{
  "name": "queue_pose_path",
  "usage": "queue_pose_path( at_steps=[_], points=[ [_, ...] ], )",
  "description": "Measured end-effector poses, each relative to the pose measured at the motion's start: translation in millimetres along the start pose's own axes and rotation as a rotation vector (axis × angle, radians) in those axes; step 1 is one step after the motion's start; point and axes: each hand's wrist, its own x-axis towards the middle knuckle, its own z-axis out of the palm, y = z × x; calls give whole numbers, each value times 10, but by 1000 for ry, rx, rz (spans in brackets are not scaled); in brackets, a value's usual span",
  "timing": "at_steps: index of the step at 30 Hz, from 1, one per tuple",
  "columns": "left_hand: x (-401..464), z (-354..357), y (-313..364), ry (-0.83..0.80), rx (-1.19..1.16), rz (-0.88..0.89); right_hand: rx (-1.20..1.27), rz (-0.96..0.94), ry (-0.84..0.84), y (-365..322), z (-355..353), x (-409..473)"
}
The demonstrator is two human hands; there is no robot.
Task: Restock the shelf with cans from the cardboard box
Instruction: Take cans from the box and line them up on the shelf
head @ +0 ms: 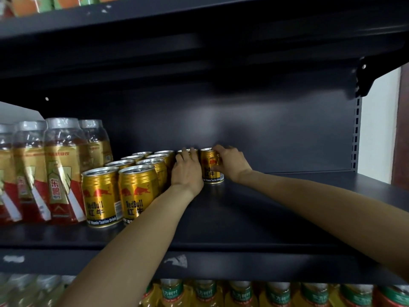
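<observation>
You have part of the job done. Two rows of gold cans (132, 173) stand on the dark shelf (287, 207), running from the near edge to the far wall, just right of the plastic bottles (55, 169). You are starting a third and fourth row at the far end. Most of the shelf to the right is bare, so there is room for many more cans. You cannot see the cardboard box here, so you cannot tell how many cans are left in it.

Your left hand (187, 171) reaches to the far wall and wraps round a can (184, 151). Only the top rim of that can peeks out past your fingers, so it looks like you are gripping it, but the view is poor. It sits right beside the two full rows.

Your right hand (230, 162) holds another can (211, 167) just to the right. Your fingers curl over its top and far side, and your thumb presses its near right side. This can stands upright on the shelf, close to the back wall.
</observation>
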Motion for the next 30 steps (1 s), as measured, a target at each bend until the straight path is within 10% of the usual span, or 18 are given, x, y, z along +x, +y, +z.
queue_pose_path(
  at_steps=[12,24,30],
  points=[
    [-158,-421,69,-144,-160,-16,47,-36,-170,-124,-511,-207],
    [-2212,-959,-7,490,-661,294,122,-153,372,-739,-1031,-2346],
    [-3309,-415,135,433,-791,231,199,-86,320,-882,-448,-3702]
  ],
)
